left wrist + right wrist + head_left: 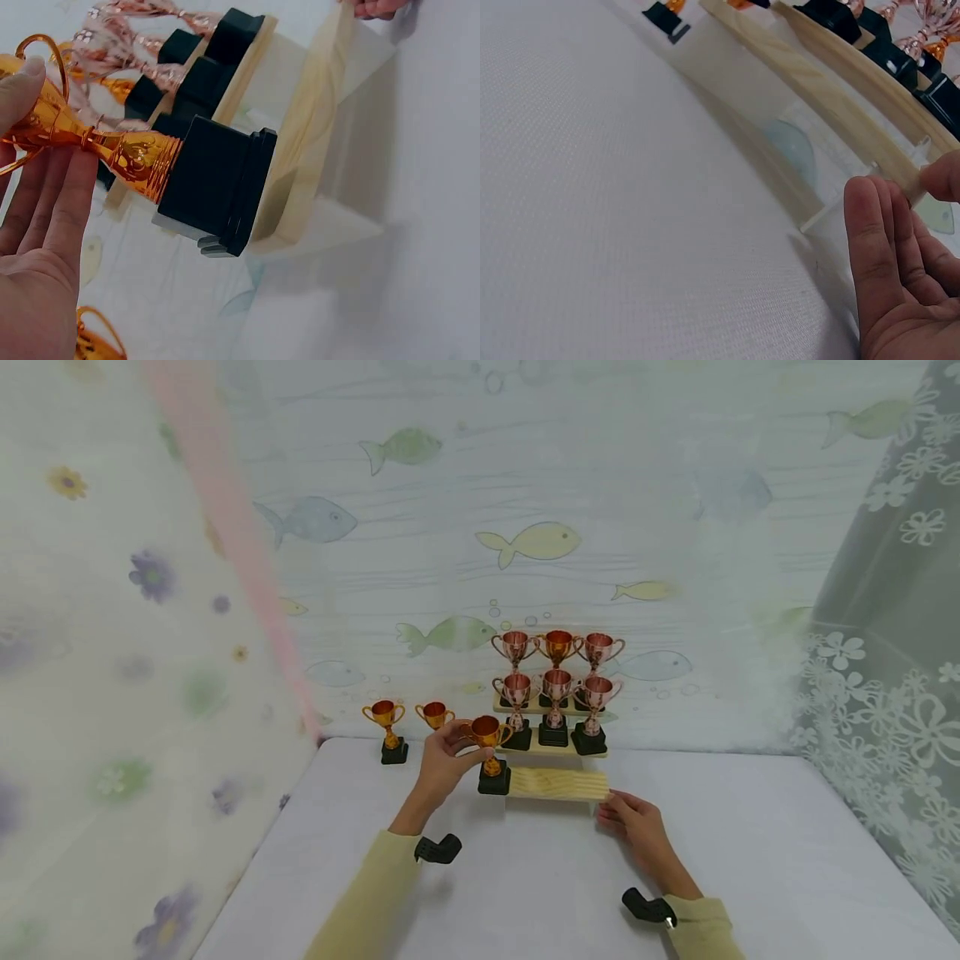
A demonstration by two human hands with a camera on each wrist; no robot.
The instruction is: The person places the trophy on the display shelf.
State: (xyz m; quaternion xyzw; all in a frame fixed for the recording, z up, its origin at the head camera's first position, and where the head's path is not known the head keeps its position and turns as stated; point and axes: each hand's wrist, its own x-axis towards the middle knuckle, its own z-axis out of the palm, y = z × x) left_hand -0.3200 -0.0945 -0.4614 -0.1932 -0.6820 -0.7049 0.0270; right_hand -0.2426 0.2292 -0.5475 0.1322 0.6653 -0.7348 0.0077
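Observation:
My left hand pinches a gold trophy cup by its bowl and handle. The cup is upright, and its black square base overlaps the left end of the lowest wooden board in the head view. In the left wrist view that base is right by the board's end. At the board's other end, my right hand grips the corner between thumb and fingers. A clear support is visible under this end in the right wrist view.
Behind the lowest board, the middle tier bears three rose-gold trophies and the top tier three more, its middle one gold. Two gold trophies, one farther left and one partly hidden by my left hand, stand on the white table.

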